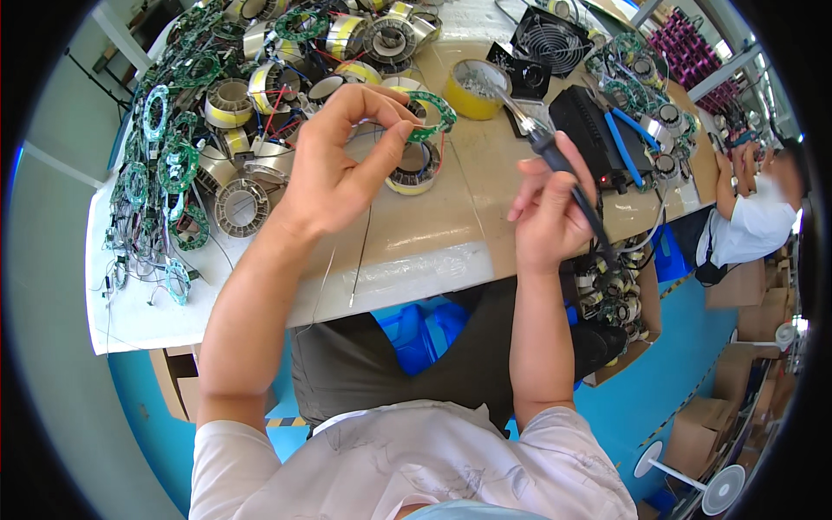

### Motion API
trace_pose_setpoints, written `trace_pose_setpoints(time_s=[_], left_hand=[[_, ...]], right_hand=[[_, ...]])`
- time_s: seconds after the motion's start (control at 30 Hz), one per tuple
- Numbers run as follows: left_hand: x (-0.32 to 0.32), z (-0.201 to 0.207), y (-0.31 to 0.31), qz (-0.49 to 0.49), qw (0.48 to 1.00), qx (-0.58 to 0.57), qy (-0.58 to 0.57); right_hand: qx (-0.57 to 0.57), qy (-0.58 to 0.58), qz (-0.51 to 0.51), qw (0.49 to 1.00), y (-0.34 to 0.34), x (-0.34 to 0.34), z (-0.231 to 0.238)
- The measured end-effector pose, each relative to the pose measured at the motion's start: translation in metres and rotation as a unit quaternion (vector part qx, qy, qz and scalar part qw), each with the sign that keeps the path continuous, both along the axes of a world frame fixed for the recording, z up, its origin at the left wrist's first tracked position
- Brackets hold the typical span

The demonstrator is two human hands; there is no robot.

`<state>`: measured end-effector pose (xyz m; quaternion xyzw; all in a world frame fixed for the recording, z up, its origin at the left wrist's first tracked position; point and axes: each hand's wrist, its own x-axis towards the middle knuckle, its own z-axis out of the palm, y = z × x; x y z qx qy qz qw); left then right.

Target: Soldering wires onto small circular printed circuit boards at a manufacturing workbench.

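Note:
My left hand [342, 160] pinches the edge of a green ring-shaped circuit board [444, 114] between thumb and fingers. Below the board, a wire-wound motor stator [412, 178] with a yellow band stands on the table, and thin red wires run near both. My right hand [555, 204] grips a soldering iron [548, 149] by its dark handle. The iron's metal tip points up and left, over a yellow tape roll [477, 102] with greyish bits in its middle. Whether the tip touches those bits, I cannot tell.
Stators [241, 208] and ring boards [178, 166] heap up along the left and back. A black box [576, 121] with a red light, blue-handled pliers [626, 147] and a black fan [555, 45] occupy the right. Another person [754, 204] sits farther right.

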<state>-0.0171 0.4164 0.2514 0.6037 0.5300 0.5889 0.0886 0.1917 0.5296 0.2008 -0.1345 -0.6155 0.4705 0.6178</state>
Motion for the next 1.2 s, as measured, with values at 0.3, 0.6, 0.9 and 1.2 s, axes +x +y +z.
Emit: trace_pose_setpoints(time_s=[0.3,0.6,0.9,1.2], left_hand=[[-0.0025,-0.0017,0.0023,-0.008,1.0,-0.003,0.019],[-0.002,0.0001,-0.0008,-0.021,1.0,-0.015,0.013],[-0.0047,-0.0019,0.0018,-0.008,1.0,0.007,0.027],[-0.0046,-0.0008,-0.0001,-0.009,0.999,-0.001,0.032]], right_hand=[[-0.046,0.065,0.053,0.995,-0.0028,0.0089,-0.0001],[-0.068,0.078,0.092,0.99,-0.0053,0.009,-0.0009],[-0.068,0.073,0.097,0.99,-0.0055,0.0072,0.0004],[-0.075,0.07,0.109,0.989,-0.0051,0.0064,-0.0002]])
